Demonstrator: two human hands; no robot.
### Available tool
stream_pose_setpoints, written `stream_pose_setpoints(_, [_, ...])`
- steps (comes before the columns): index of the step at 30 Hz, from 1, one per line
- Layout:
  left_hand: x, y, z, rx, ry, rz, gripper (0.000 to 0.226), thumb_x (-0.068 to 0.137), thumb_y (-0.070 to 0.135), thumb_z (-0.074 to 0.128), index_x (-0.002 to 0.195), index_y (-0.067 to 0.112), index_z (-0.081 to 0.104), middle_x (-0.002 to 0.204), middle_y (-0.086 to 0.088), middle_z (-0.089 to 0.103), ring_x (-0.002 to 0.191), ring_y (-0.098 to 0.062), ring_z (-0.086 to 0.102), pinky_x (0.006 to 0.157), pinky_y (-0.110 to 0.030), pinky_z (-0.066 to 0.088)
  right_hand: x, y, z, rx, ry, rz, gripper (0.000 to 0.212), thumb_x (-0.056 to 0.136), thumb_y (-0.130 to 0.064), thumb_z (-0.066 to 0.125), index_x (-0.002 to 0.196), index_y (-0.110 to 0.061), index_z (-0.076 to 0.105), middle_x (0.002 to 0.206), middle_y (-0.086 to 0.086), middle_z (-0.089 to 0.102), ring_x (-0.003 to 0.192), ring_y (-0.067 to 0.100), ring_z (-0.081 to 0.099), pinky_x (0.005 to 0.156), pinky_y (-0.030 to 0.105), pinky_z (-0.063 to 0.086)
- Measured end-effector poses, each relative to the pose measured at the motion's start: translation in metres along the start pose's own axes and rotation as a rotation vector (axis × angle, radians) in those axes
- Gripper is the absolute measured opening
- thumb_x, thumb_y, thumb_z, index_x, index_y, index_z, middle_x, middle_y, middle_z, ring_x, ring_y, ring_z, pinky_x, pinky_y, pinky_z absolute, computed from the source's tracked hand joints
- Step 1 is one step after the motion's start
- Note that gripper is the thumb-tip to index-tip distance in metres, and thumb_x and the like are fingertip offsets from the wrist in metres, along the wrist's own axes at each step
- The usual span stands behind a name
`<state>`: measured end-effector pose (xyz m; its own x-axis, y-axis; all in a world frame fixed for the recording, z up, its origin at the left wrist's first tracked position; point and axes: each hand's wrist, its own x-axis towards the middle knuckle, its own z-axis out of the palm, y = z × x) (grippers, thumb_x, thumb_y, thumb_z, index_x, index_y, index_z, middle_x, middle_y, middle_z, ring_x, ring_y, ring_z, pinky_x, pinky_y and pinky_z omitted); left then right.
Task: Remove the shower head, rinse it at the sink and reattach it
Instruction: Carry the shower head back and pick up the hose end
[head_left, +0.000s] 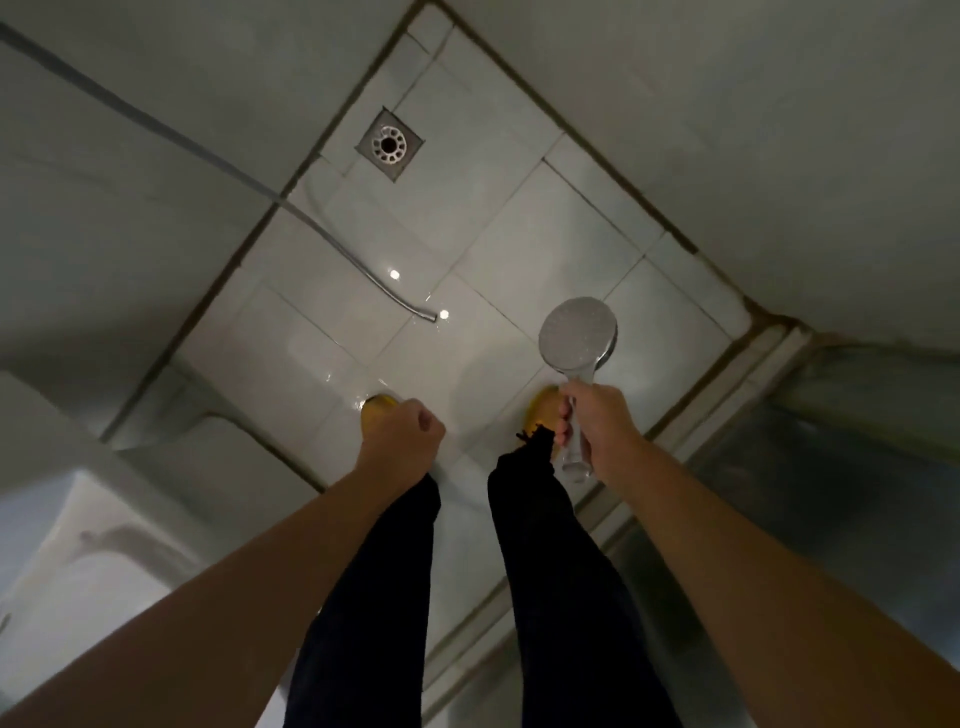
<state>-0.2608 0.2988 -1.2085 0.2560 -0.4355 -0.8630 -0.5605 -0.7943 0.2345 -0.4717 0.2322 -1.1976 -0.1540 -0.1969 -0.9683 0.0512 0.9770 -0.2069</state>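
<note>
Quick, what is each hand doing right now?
Left hand: closed in a fist, holding nothing visible.
Right hand: gripping the shower head by its handle.

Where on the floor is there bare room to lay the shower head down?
Bare tiles lie between the drain and the right wall, beyond the shower head held by the right hand. Another patch lies left of the hose end. It is crowded near the feet, under the left hand.
</note>
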Motion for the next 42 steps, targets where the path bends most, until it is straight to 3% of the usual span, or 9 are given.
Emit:
stream_pose_setpoints(3, [0.055, -0.012, 0.015, 0.123, 0.006, 0.086, 0.019, 0.090, 0.023, 0.054, 0.073, 0.022, 0.047, 0.070, 0.008, 0.051, 0.074, -0.019, 0.055, 0.067, -0.027, 0.037, 0.054, 0.012, 0.027, 0.023, -0.006, -0.043, 0.027, 0.094, -0.007, 0.055, 0.068, -0.008, 0.049, 0.055, 0.008, 0.048, 0.038, 0.017, 0.043, 0.038, 0.024, 0.038])
stream_pose_setpoints(7, [0.132, -0.040, 0.025, 0.171, -0.009, 0.125, 0.008, 0.087, 0.031, 0.054, 0.081, 0.027, 0.052, 0.088, 0.002, 0.065, 0.086, -0.023, 0.062, 0.083, -0.037, 0.051, 0.120, 0.033, 0.070, 0.065, -0.014, -0.064, 0.017, 0.090, -0.003, 0.055, 0.073, -0.009, 0.052, 0.059, 0.007, 0.051, 0.038, 0.018, 0.045, 0.041, 0.025, 0.038])
stream_pose_setpoints(9, [0.174, -0.060, 0.030, 0.160, 0.029, 0.121, 0.006, 0.087, 0.030, 0.057, 0.088, 0.024, 0.055, 0.094, -0.003, 0.065, 0.089, -0.026, 0.061, 0.083, -0.038, 0.051, 0.154, 0.047, 0.092, 0.060, -0.027, -0.044, 0.016, 0.088, 0.000, 0.052, 0.075, -0.009, 0.051, 0.058, 0.007, 0.050, 0.037, 0.018, 0.044, 0.039, 0.023, 0.037])
stream_pose_setpoints(16, [0.303, -0.103, 0.043, 0.348, 0.182, 0.334, 0.025, 0.090, 0.022, 0.063, 0.113, 0.015, 0.056, 0.107, -0.007, 0.058, 0.098, -0.025, 0.056, 0.075, -0.038, 0.049, 0.252, 0.069, 0.125, -0.038, -0.101, -0.059, 0.014, 0.088, 0.002, 0.050, 0.078, -0.008, 0.049, 0.060, 0.008, 0.050, 0.040, 0.019, 0.045, 0.040, 0.025, 0.038])
stream_pose_setpoints(22, [0.371, -0.096, 0.068, 0.455, 0.245, 0.481, 0.039, 0.086, 0.019, 0.068, 0.122, 0.014, 0.055, 0.124, -0.011, 0.052, 0.109, -0.030, 0.051, 0.079, -0.043, 0.050, 0.305, 0.068, 0.127, -0.024, -0.107, -0.044, 0.015, 0.088, 0.001, 0.051, 0.078, -0.009, 0.048, 0.059, 0.007, 0.050, 0.039, 0.018, 0.044, 0.039, 0.024, 0.038])
stream_pose_setpoints(27, [0.401, -0.087, 0.084, 0.505, 0.288, 0.494, 0.040, 0.083, 0.010, 0.069, 0.121, 0.014, 0.055, 0.123, -0.012, 0.049, 0.109, -0.031, 0.051, 0.077, -0.042, 0.049, 0.325, 0.070, 0.126, 0.013, -0.117, -0.010, 0.014, 0.089, 0.001, 0.050, 0.080, -0.009, 0.048, 0.059, 0.007, 0.048, 0.039, 0.017, 0.043, 0.039, 0.024, 0.037])
stream_pose_setpoints(35, [0.428, -0.086, 0.095, 0.630, 0.375, 0.543, 0.035, 0.072, -0.002, 0.074, 0.102, 0.004, 0.057, 0.107, -0.018, 0.051, 0.088, -0.034, 0.052, 0.064, -0.043, 0.049, 0.337, 0.066, 0.139, 0.030, -0.118, -0.006, 0.016, 0.090, 0.002, 0.049, 0.078, -0.009, 0.048, 0.058, 0.008, 0.048, 0.036, 0.018, 0.042, 0.038, 0.022, 0.035])
stream_pose_setpoints(38, [0.422, -0.087, 0.090, 0.636, 0.426, 0.632, 0.030, 0.073, 0.001, 0.077, 0.098, 0.006, 0.060, 0.099, -0.016, 0.056, 0.084, -0.033, 0.054, 0.072, -0.042, 0.045, 0.331, 0.058, 0.147, 0.050, -0.117, -0.017, 0.016, 0.090, 0.002, 0.048, 0.079, -0.008, 0.048, 0.058, 0.008, 0.047, 0.035, 0.018, 0.041, 0.038, 0.022, 0.035])
stream_pose_setpoints(42, [0.392, -0.084, 0.075, 0.527, 0.409, 0.686, 0.024, 0.079, 0.014, 0.076, 0.100, 0.011, 0.064, 0.096, -0.011, 0.067, 0.095, -0.033, 0.059, 0.088, -0.044, 0.042, 0.310, 0.043, 0.156, 0.107, -0.111, -0.003, 0.016, 0.090, 0.003, 0.048, 0.078, -0.008, 0.047, 0.058, 0.008, 0.047, 0.034, 0.016, 0.041, 0.037, 0.020, 0.035])
